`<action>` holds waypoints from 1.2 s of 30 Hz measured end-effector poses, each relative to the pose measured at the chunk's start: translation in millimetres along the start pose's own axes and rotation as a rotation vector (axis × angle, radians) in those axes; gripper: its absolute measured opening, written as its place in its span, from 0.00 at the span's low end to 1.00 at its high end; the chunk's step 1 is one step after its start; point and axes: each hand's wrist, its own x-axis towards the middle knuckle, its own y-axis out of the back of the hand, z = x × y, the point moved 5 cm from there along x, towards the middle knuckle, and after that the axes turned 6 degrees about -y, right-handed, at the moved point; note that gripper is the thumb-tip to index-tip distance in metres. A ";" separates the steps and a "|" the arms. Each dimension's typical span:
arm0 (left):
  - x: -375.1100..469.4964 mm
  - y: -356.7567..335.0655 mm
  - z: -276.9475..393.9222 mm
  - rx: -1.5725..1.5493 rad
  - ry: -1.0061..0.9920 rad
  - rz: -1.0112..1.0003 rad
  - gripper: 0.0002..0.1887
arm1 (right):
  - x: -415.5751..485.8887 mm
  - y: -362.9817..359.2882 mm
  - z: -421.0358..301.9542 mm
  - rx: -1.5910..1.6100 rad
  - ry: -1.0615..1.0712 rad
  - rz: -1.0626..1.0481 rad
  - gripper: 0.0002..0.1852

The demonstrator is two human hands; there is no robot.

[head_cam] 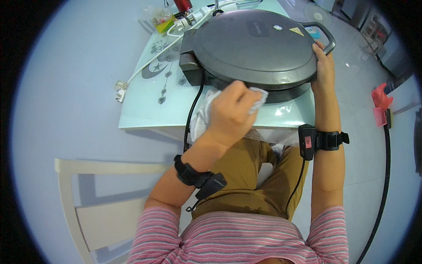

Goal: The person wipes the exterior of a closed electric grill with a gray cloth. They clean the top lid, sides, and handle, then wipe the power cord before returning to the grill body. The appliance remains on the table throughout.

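Observation:
A round dark electric griddle (254, 49) with its lid down rests on a pale glass-topped table (148, 115). At the near side of the griddle, my left hand (234, 109) grips a white cloth (201, 115), which bunches out past the fingers against the griddle's side and hangs down at the table's front edge. My right hand (323, 66) is at the griddle's right rim, just below its loop handle (324, 33); the thumb lies on the rim, and the other fingers are mostly hidden. A black power cord (194, 109) runs down from the hinge side, left of the cloth.
A white power strip (197, 16) with plugs lies behind the griddle, and a white cable ends in a plug (120, 94) at the table's left edge. Nearby are a plastic bag (161, 19) and a red container (182, 5). A cream chair (108, 168) stands left.

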 end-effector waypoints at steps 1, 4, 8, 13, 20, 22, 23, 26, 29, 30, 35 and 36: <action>6.0 -6.3 8.3 0.027 -0.046 0.013 0.12 | 0.5 0.3 0.5 0.005 0.003 -0.004 0.27; 21.1 -22.0 31.5 0.159 -0.102 -0.038 0.09 | 0.9 -0.5 -0.1 0.006 0.007 -0.010 0.27; 34.9 -36.5 42.8 0.162 -0.202 -0.030 0.06 | -3.2 -2.5 -2.4 0.003 -0.010 -0.016 0.27; 14.0 -13.9 17.6 0.045 -0.107 -0.035 0.07 | -9.2 -2.4 -5.3 -0.014 0.000 -0.012 0.29; -3.7 27.0 -28.3 -0.048 0.223 0.120 0.09 | -11.9 -4.1 -6.0 -0.002 0.006 0.018 0.29; -3.1 23.0 -23.8 -0.055 0.184 0.105 0.09 | -10.7 -4.8 -6.0 0.001 0.004 0.026 0.29; -2.4 19.4 -19.9 -0.055 0.159 0.097 0.10 | -10.2 -5.2 -6.2 0.002 0.012 0.015 0.29; 0.3 4.3 -3.6 0.008 0.056 0.054 0.12 | -7.4 -2.7 -3.6 -0.006 0.012 0.023 0.29; 6.1 -10.4 14.3 0.117 -0.021 -0.001 0.12 | -4.0 -0.3 0.1 -0.008 0.017 0.021 0.28; 9.3 -16.3 20.9 0.146 -0.046 -0.021 0.12 | -3.0 0.1 1.0 -0.013 0.019 0.017 0.28; 29.2 -38.3 40.0 0.149 -0.181 -0.106 0.13 | -1.2 -1.6 1.7 0.040 0.010 -0.035 0.24; 30.4 -32.5 37.2 0.096 -0.166 -0.047 0.10 | -1.5 -3.0 1.4 0.044 0.007 -0.052 0.24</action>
